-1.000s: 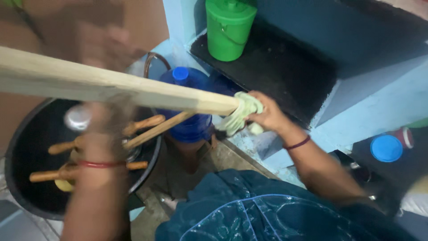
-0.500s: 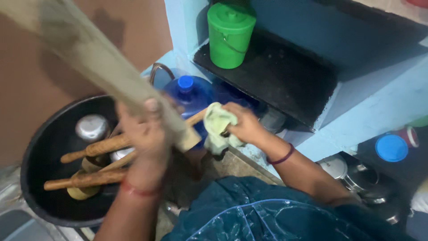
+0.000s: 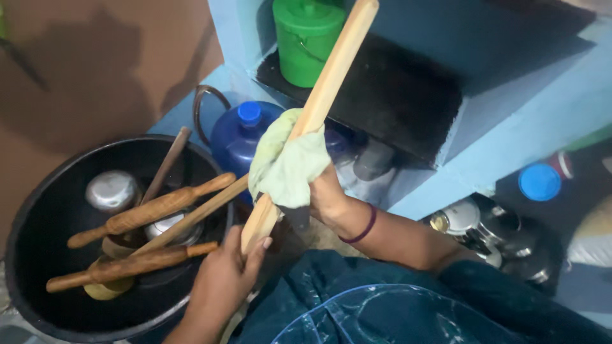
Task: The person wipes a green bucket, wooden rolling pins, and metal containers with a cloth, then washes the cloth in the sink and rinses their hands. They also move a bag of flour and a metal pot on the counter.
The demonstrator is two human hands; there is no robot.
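long wooden stick (image 3: 319, 105) | now standing up steeply in the middle of the frame, no longer lying flat | left hand (image 3: 224, 280) is gripping its bottom end | right hand (image 3: 322, 191) is squeezing a pale green cloth (image 3: 285, 162) around it | black tub (image 3: 38, 255) of wooden rolling pins (image 3: 150, 209) at lower left

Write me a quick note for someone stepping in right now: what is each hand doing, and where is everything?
Left hand: grips the bottom end of the long wooden stick, which tilts up to the right.
Right hand: presses a pale green cloth around the stick's lower part.
Nearby: black tub at left holds two wooden rolling pins and steel vessels; blue water jug behind; green lidded bucket on the dark shelf.
Done: cloth is wrapped on the stick.
Left: the upper length above the cloth is uncovered; whether it is already wiped cannot be told.
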